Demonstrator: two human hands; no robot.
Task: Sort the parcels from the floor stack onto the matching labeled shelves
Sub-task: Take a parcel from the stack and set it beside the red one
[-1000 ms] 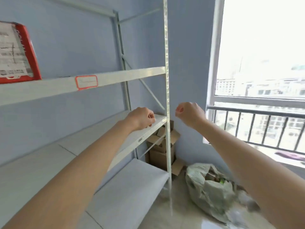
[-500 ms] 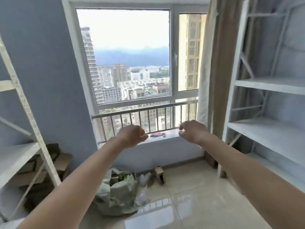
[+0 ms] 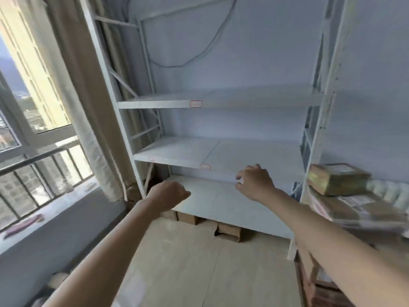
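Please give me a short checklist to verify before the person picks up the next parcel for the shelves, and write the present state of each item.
1. Left hand free: ok, it is a loose fist with nothing seen in its grip.
2. Right hand free: ok, fingers are curled but hold no parcel.
3. Shelf unit ahead has room: ok, its visible boards are bare.
4. Shelf labels readable: not ok, the small tags are too blurred to read.
5. Parcels within view: ok, a stack sits at the right edge, on another rack.
6. Floor path clear: ok, only cardboard boxes under the lowest board.
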